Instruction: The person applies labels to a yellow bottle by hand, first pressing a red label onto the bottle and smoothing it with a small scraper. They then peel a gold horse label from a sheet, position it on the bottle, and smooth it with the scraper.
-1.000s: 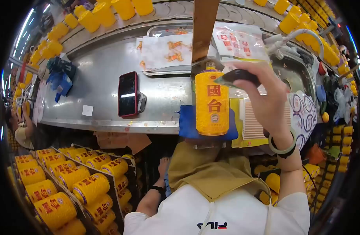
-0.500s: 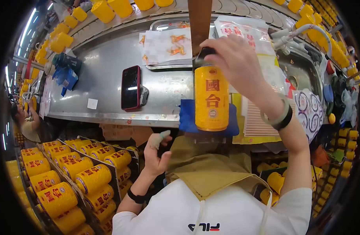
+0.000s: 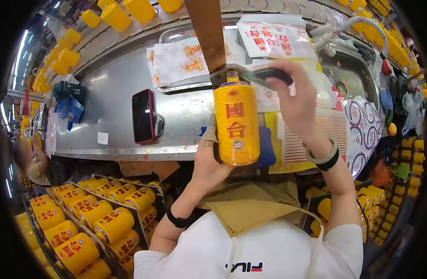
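Observation:
A yellow bottle (image 3: 236, 118) with large red characters has its bare neck pointing away from me. My left hand (image 3: 209, 158) is closed around the bottle's lower left side, some fingers hidden behind it; pale wrapping covers a finger. To the right of the neck, my right hand (image 3: 297, 95) grips a black-handled tool (image 3: 276, 74) with a flat, greenish end. I cannot make out its exact kind. Partly behind the bottle is a blue pad (image 3: 266, 146). Printed sheets with red characters (image 3: 271, 37) lie beyond the right hand.
A phone (image 3: 143, 116) lies on the metal counter (image 3: 111, 93). Papers with orange cutouts (image 3: 178, 63) rest on a tray. A brown post (image 3: 206, 28) stands ahead, a sink (image 3: 348, 76) at right. Racks of yellow bottles (image 3: 113, 223) flank me; another person (image 3: 34, 162) is far left.
My left hand has moved up from beside the counter and taken hold of the bottle. My right hand has shifted right with the black-handled tool, away from the neck.

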Motion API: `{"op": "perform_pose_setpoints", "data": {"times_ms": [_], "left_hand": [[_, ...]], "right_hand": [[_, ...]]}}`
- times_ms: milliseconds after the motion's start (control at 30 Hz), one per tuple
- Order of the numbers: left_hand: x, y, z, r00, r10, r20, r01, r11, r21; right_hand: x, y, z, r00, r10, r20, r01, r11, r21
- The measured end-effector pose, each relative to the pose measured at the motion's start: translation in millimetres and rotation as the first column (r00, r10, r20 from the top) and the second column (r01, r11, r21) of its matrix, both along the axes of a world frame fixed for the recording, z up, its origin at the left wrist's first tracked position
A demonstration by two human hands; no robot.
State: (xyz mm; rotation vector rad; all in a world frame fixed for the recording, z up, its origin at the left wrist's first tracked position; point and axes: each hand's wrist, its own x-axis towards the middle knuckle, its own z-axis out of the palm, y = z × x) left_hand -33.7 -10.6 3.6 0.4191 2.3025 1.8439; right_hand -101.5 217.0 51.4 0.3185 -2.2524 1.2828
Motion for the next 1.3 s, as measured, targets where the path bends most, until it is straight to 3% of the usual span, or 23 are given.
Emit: {"op": "perform_pose_setpoints", "data": {"times_ms": [67, 133, 300, 367, 400, 467, 600, 700, 833, 900, 1300], "left_hand": [[-2, -6, -5, 0.995, -0.042, -0.093, 0.034, 0.996, -0.081], [-4, -8, -5, 0.995, -0.068, -0.070, 0.062, 0.994, -0.089], [-14, -16, 12, 0.981, -0.182, 0.068, 0.189, 0.975, -0.121], [-15, -16, 18, 0.975, -0.221, 0.021, 0.222, 0.972, -0.075], [-16, -15, 20, 0.974, -0.224, 0.025, 0.225, 0.971, -0.075], [-22, -12, 23, 0.968, -0.206, 0.143, 0.149, 0.933, 0.328], [-33, -6, 28, 0.933, -0.132, 0.335, -0.036, 0.892, 0.452], [-41, 2, 39, 0.902, -0.128, 0.413, -0.073, 0.897, 0.437], [-43, 8, 40, 0.924, -0.120, 0.362, -0.042, 0.912, 0.408], [-43, 9, 43, 0.899, -0.132, 0.418, -0.063, 0.905, 0.421], [-40, 8, 39, 0.915, -0.123, 0.383, -0.055, 0.905, 0.421]], "right_hand": [[6, 3, 5, 0.997, -0.041, 0.058, 0.046, 0.995, -0.090], [17, 3, 3, 0.983, 0.066, 0.170, 0.005, 0.921, -0.389], [45, -1, -6, 0.935, 0.125, 0.331, 0.057, 0.870, -0.490], [54, -4, -10, 0.839, 0.273, 0.470, 0.154, 0.710, -0.687], [58, -7, -10, 0.825, 0.302, 0.477, 0.135, 0.714, -0.687], [61, -11, -11, 0.769, 0.336, 0.545, 0.155, 0.729, -0.667], [60, -18, -15, 0.675, 0.414, 0.611, 0.171, 0.717, -0.675], [56, -18, -16, 0.621, 0.480, 0.619, 0.152, 0.701, -0.696], [50, -17, -10, 0.642, 0.436, 0.631, 0.090, 0.774, -0.627], [49, -17, -9, 0.638, 0.430, 0.639, 0.063, 0.797, -0.600], [46, -17, -12, 0.629, 0.426, 0.651, 0.071, 0.802, -0.593]]}}
